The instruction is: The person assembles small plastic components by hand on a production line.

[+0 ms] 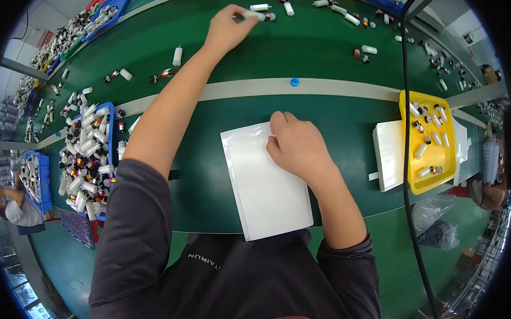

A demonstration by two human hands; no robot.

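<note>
My left hand [227, 31] reaches out over the green belt, with thumb and fingers pinched on a small white bottle [253, 15]. Just beyond the fingertips lie another white bottle [259, 7] and a bottle with a dark cap [270, 17]. Close to my body, a flat white plastic bag [268, 187] lies on the green table, its lower end over the front edge. My right hand [297, 146] is closed at the bag's top right corner; the fingertips are partly hidden.
A blue crate [113, 131] heaped with small bottles stands at left. At right, a yellow tray [450, 151] with several bottles sits beside a stack of white bags [387, 154]. A black cable [405, 96] hangs in front. A blue knob [295, 82] is on the grey rail [241, 89].
</note>
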